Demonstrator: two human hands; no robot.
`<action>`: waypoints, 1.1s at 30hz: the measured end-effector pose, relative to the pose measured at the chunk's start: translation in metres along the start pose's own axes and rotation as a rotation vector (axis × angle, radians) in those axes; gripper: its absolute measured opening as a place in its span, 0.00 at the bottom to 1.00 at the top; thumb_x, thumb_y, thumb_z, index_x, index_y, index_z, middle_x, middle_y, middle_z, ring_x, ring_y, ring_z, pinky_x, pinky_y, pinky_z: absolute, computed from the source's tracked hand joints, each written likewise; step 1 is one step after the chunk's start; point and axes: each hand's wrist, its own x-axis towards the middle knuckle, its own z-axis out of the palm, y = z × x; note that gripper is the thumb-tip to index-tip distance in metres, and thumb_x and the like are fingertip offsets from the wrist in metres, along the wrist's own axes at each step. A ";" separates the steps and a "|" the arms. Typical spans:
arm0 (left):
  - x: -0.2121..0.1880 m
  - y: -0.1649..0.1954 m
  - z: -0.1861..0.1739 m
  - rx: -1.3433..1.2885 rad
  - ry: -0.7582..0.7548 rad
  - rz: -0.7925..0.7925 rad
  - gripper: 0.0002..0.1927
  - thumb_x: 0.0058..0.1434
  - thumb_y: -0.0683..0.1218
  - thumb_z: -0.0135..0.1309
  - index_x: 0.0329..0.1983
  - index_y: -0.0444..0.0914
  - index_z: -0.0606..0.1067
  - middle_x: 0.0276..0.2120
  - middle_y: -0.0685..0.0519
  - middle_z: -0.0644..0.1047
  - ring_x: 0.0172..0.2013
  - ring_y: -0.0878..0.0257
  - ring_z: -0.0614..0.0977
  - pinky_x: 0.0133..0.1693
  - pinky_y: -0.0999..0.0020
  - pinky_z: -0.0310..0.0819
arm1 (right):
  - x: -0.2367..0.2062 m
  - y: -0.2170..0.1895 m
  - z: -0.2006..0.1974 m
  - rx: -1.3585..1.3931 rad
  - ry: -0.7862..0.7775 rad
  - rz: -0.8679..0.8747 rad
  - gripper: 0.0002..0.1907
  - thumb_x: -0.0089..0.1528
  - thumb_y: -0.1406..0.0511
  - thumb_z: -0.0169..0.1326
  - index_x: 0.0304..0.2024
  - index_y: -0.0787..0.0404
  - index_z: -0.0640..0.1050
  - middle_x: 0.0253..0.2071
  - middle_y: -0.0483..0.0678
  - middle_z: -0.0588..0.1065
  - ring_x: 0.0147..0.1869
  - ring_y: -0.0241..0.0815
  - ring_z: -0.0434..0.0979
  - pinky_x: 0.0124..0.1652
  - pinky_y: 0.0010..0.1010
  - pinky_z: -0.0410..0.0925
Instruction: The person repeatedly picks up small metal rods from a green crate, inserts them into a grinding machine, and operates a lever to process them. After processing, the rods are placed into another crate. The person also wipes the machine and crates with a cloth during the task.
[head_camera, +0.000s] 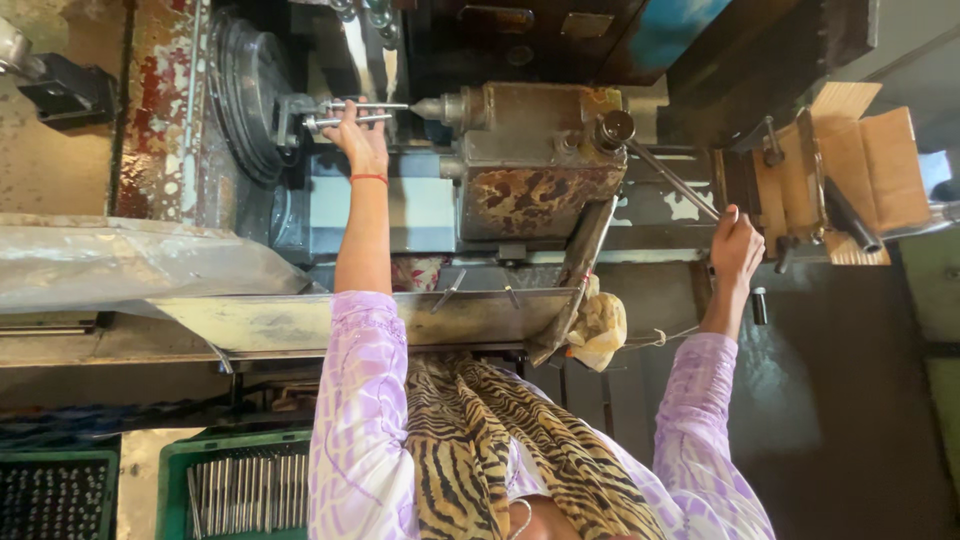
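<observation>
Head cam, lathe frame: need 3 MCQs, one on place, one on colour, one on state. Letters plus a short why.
1. Where is the left hand?
A. on the metal rod at the chuck
B. in the green crate
C. on the cloth rag

2. What colour is the crate of rods at bottom left?
A. red
B. green
C. white

3. How is the right hand?
A. hanging free
B. flat on the tray
C. closed on the long lever of the tailstock

Answers:
1 A: the fingers rest on the rod beside the chuck.
2 B: its rim is plainly green.
3 C: the fingers wrap the lever's end.
</observation>
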 end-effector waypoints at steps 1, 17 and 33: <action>-0.001 0.001 0.001 0.000 0.020 -0.004 0.28 0.63 0.36 0.54 0.59 0.50 0.58 0.57 0.51 0.67 0.52 0.49 0.74 0.55 0.31 0.67 | 0.000 0.000 -0.001 -0.027 -0.017 0.006 0.29 0.77 0.52 0.42 0.34 0.66 0.79 0.33 0.68 0.76 0.40 0.73 0.76 0.42 0.60 0.68; -0.021 0.000 0.037 0.035 -0.011 0.063 0.15 0.66 0.40 0.55 0.47 0.43 0.61 0.33 0.54 0.65 0.29 0.61 0.69 0.40 0.55 0.69 | -0.164 -0.011 0.029 0.888 0.424 0.804 0.22 0.70 0.53 0.52 0.54 0.66 0.74 0.51 0.55 0.76 0.49 0.45 0.76 0.50 0.41 0.72; -0.217 0.124 -0.191 0.783 -0.241 0.140 0.10 0.70 0.46 0.56 0.33 0.41 0.71 0.20 0.64 0.65 0.19 0.77 0.62 0.21 0.77 0.51 | -0.267 -0.035 0.056 1.307 0.297 0.932 0.19 0.61 0.69 0.65 0.50 0.67 0.71 0.40 0.46 0.73 0.35 0.38 0.74 0.31 0.35 0.74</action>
